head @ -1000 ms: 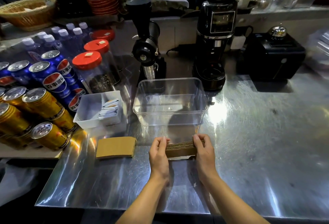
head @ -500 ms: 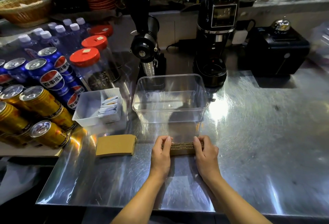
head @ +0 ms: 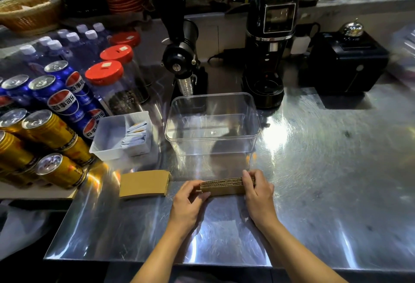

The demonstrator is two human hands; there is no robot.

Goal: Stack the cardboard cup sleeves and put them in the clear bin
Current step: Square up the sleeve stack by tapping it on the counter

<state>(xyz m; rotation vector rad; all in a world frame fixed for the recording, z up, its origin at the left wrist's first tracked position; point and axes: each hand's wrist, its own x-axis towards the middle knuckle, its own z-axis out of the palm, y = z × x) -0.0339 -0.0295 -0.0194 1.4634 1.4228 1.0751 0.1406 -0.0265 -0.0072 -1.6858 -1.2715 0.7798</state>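
A stack of brown cardboard cup sleeves stands on its edge on the steel counter, just in front of the clear bin. My left hand grips the stack's left end and my right hand grips its right end. The corrugated edges face up. A second flat pile of sleeves lies on the counter to the left of my hands, untouched. The clear bin holds nothing and stands open-topped.
A white tray with sachets sits left of the bin. Soda cans and red-lidded jars crowd the left side. Two black grinders and a black box stand behind the bin.
The stack has been squared up between both hands and now stands more level on the counter. My hands stay at its two ends.
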